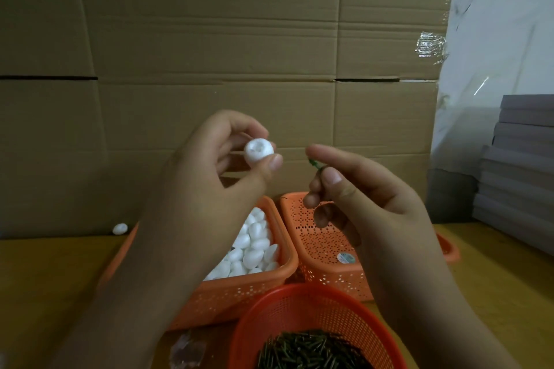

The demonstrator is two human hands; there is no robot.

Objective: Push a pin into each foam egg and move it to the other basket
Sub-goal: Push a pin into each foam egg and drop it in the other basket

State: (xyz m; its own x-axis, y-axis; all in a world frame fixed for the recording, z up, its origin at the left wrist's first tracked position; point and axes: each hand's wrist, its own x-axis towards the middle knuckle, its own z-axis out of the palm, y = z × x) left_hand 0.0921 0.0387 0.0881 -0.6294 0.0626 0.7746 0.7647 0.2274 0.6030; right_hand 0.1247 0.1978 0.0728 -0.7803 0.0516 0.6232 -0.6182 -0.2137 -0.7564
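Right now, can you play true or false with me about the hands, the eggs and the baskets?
1. The left hand holds a white foam egg. True.
2. The right hand holds nothing. False: it pinches a green pin.
3. The pin is already stuck in the held egg. False: a gap shows between them.
4. The left orange basket has many foam eggs inside. True.
5. The round red basket in front is full of eggs. False: it holds dark pins.
6. One loose egg lies on the table by the cardboard. True.
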